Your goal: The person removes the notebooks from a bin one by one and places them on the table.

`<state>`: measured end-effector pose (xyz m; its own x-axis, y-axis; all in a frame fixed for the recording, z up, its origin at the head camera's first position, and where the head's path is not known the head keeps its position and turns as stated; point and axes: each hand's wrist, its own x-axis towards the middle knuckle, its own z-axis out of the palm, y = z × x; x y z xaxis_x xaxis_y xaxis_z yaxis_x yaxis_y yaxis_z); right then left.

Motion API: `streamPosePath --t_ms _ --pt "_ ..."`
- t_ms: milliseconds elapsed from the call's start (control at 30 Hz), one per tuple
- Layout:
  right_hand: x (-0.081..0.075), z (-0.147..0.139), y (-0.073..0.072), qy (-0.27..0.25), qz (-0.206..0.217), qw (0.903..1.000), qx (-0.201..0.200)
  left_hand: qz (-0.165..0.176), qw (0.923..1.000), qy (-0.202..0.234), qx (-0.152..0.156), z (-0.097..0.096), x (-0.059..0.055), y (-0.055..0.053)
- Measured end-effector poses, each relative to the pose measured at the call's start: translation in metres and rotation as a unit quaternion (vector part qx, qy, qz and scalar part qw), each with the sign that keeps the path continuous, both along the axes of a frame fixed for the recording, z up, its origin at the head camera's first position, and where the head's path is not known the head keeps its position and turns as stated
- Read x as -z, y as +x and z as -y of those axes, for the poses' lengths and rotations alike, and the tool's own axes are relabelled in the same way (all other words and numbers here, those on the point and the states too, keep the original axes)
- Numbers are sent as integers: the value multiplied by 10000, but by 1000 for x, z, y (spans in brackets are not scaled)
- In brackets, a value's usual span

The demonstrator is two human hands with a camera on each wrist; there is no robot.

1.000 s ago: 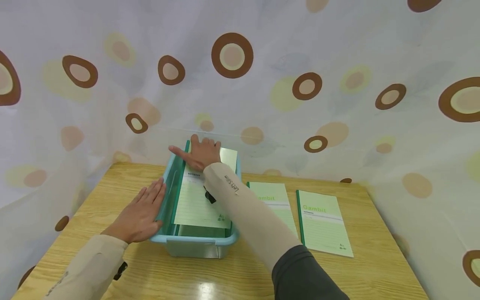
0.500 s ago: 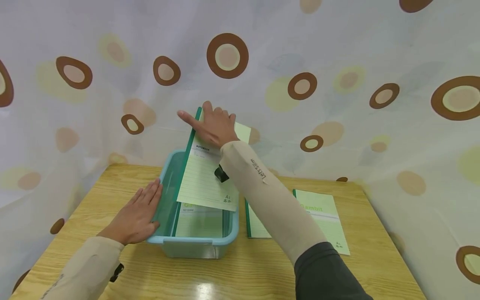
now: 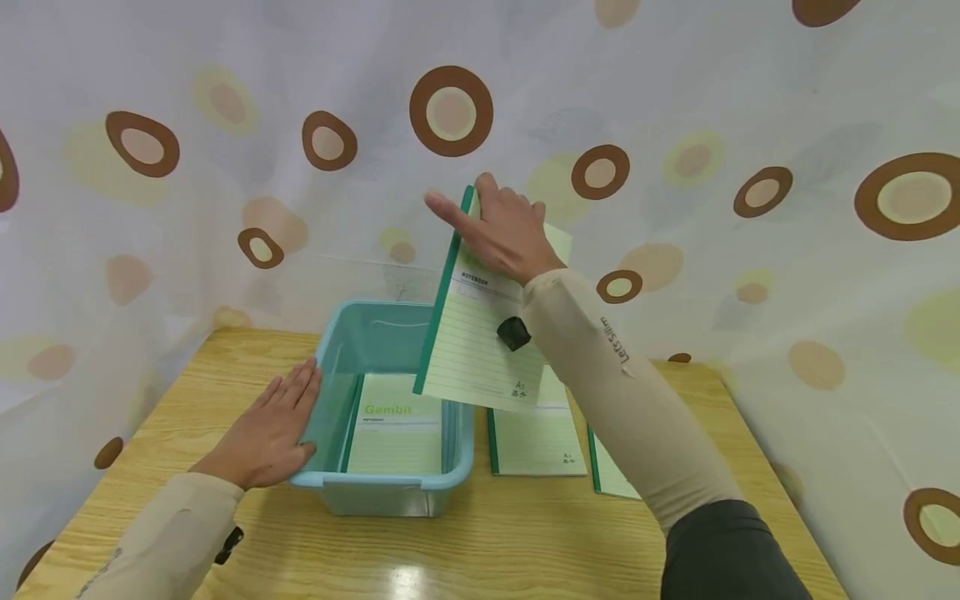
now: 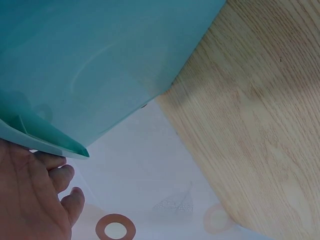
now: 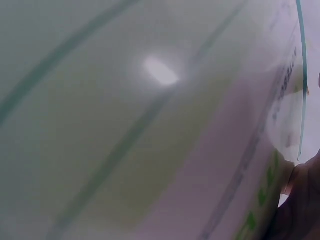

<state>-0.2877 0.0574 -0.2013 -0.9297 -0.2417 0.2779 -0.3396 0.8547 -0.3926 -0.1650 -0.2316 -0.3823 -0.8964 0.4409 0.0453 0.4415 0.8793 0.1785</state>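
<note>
My right grip (image 3: 508,235) is curled over the top of a green-spined lined notebook (image 3: 476,350), holding it raised and tilted over the right side of a blue plastic bin (image 3: 375,498). My left grip (image 3: 264,435), fingers straight, rests against the bin's left rim. A Gambit notebook (image 3: 397,442) lies inside; two more notebooks (image 3: 536,442) lie on the wooden bench (image 3: 540,542) to its right.

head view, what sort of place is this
Probably a small indoor work corner rather than an ordinary room: a wood-grain table, a circle-patterned sheet close behind it, and a blue bin with a notebook inside.
</note>
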Motion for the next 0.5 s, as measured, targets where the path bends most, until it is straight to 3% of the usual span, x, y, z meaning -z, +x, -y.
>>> streamPosePath --t_ms 200,500 --pt "24 -39 10 137 -97 9999 -43 13 10000 31 11 0 -2 0" --pt "86 -88 24 412 111 9991 9 -9 10000 57 32 0 0 0"
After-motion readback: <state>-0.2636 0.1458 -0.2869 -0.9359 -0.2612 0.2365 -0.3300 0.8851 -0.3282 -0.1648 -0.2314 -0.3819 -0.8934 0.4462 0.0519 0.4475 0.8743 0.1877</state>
